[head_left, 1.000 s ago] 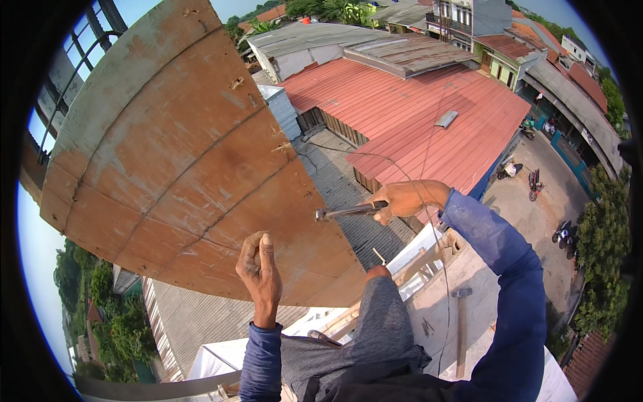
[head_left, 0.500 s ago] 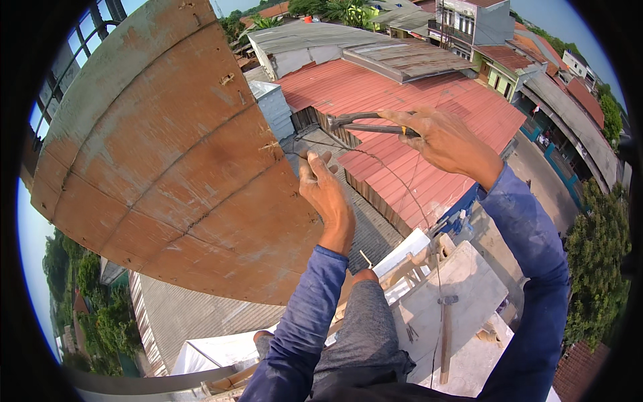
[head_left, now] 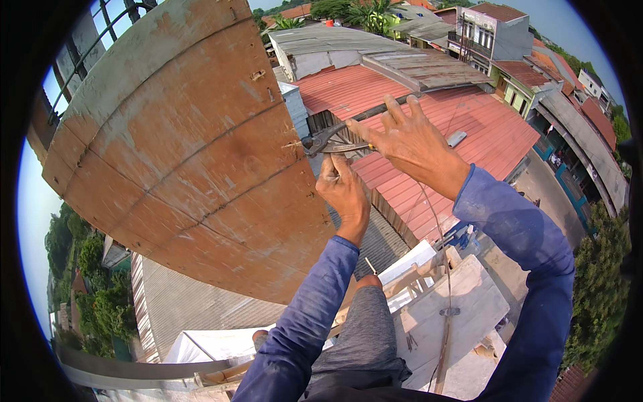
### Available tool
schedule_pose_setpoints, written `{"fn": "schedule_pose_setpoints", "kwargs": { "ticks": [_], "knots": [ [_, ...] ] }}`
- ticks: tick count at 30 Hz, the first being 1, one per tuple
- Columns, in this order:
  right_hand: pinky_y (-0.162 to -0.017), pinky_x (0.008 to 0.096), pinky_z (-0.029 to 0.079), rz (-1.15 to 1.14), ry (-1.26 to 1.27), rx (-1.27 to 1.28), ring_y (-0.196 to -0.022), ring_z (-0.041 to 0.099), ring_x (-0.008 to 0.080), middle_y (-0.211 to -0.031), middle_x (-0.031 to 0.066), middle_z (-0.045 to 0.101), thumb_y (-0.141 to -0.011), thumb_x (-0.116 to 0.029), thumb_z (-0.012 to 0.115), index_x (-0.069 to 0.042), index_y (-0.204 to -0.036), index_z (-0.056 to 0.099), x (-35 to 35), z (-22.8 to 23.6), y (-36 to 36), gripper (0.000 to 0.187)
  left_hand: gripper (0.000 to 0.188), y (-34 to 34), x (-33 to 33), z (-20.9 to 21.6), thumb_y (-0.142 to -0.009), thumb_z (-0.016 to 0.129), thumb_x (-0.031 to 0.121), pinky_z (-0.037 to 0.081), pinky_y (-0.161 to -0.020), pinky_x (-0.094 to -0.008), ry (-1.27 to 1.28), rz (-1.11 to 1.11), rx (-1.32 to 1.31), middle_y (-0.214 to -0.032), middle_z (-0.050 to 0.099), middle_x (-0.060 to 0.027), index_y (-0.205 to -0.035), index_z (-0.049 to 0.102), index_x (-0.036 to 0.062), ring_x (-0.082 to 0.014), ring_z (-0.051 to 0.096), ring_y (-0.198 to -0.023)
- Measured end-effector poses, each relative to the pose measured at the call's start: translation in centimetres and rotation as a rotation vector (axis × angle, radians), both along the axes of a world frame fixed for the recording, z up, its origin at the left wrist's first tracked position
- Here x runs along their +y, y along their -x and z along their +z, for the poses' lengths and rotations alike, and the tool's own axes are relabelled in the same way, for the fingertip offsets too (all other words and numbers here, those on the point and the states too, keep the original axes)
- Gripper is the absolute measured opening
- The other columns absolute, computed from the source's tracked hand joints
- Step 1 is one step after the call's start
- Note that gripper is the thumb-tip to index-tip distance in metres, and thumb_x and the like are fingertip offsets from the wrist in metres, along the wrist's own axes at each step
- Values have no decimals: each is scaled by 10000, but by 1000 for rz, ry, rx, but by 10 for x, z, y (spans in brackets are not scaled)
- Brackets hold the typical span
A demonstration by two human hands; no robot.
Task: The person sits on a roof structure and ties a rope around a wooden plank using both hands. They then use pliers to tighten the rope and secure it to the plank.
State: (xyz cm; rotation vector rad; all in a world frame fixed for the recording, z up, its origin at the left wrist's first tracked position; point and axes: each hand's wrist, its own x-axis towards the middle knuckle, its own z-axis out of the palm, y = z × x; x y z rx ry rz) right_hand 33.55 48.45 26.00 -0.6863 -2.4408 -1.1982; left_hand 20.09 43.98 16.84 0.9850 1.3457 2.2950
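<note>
A large curved plywood panel (head_left: 194,154) with lines of wire across it stands in front of me on the left. Beside its right edge, my left hand (head_left: 345,201) is closed in a pinch on a thin wire (head_left: 442,244); the fingers mostly hide the pinched part. My right hand (head_left: 422,144) grips a pair of dark metal pincers (head_left: 325,139). Their handles are spread apart, and the jaws lie at the panel's edge, just above my left fingertips. From near my hands the wire's long tail curves down to the right.
A hammer (head_left: 445,348) lies on a pale board (head_left: 462,295) with several nails (head_left: 410,340). My bent knee (head_left: 368,283) is beside it. Far below are a red metal roof (head_left: 469,134), a grey corrugated roof (head_left: 181,288) and a street. Metal bars (head_left: 80,60) rise behind the panel.
The pincers have moved left and down to the panel's edge, and their handles have spread wider. My left hand sits slightly further right in view, and the whole view has shifted a little.
</note>
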Motion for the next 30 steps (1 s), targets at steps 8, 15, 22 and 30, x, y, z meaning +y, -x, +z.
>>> {"fn": "schedule_pose_setpoints", "kwargs": {
  "ticks": [8, 15, 22, 30],
  "knots": [
    [-789, 452, 588, 29, 92, -27, -1117, 599, 305, -1219, 140, 595, -932, -177, 651, -185, -1542, 472, -10, 9, -1, 635, 296, 11, -7, -4, -1065, 522, 164, 391, -625, -368, 7, 66, 256, -696, 508, -92, -851, 562, -36, -170, 442, -671],
    [-659, 420, 599, 102, 192, -46, -907, 704, 296, -947, 132, 691, -926, -223, 658, -40, -1265, 643, -3, 11, -2, 386, 301, 16, -17, -4, -1062, 548, 214, 410, -710, -421, 100, 115, 398, -793, 525, -157, -917, 603, -45, -258, 472, -763],
    [-640, 467, 521, 42, 1034, 29, -591, 609, 303, -590, 172, 567, -956, -481, 684, 52, -798, 676, 27, 15, 0, 555, 338, 54, -89, -16, -1032, 620, 245, 484, -979, -416, 148, 104, 718, -1231, 631, -213, -1226, 674, -26, -325, 604, -1145],
    [-414, 363, 425, 240, 1558, 737, -451, 543, 170, -488, 76, 537, -948, -612, 662, -27, -622, 630, 1, -117, 23, 670, 310, 100, -101, -6, -997, 668, 190, 492, -986, -414, 263, 11, 814, -1222, 656, -179, -1239, 670, -4, -313, 625, -1135]
  ]
}}
